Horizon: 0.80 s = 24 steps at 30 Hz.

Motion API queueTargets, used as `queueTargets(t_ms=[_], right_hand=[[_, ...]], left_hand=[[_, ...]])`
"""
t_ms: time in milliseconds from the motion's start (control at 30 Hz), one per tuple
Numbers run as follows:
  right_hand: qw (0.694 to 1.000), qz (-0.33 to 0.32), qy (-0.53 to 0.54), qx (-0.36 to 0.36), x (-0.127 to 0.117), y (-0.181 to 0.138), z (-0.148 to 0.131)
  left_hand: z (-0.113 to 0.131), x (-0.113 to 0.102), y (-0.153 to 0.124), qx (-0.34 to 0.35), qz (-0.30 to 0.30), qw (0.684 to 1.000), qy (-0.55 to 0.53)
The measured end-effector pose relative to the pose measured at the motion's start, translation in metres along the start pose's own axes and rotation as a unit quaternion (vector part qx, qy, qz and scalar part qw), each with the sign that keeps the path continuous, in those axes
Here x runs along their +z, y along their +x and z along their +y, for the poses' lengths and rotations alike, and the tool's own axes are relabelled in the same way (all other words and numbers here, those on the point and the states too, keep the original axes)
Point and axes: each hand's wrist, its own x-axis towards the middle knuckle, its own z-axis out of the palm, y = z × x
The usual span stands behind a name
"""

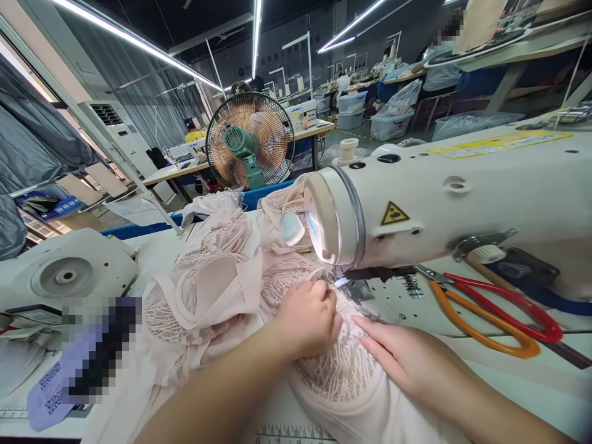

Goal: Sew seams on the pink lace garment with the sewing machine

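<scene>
From my remote seat I count two bare hands, one left [308, 317] and one right [393, 345], on one lace garment [340, 376]. I see several more pieces in the pile [208, 277] to the left, but their overlap hides the number. I count two near sewing machines, one right [430, 197] and one left [65, 265], one pair of scissors [518, 353] on the right, and two strips of ruler [291, 430] at the near edge. Farther off, I count one fan [250, 142], one air conditioner [123, 139] and at least three light strips [139, 43].
</scene>
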Motion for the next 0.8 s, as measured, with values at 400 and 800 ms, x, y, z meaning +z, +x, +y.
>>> queueTargets(t_ms=[400,800], right_hand=[[0.999,-0.036,-0.003,0.034,-0.004,0.004,-0.003],[0.998,0.039,-0.024,0.035,-0.009,0.001,-0.001]], left_hand=[[-0.005,-0.001,0.007,-0.006,0.005,1.0,-0.017],[-0.005,-0.011,-0.001,-0.033,0.049,0.998,-0.01]])
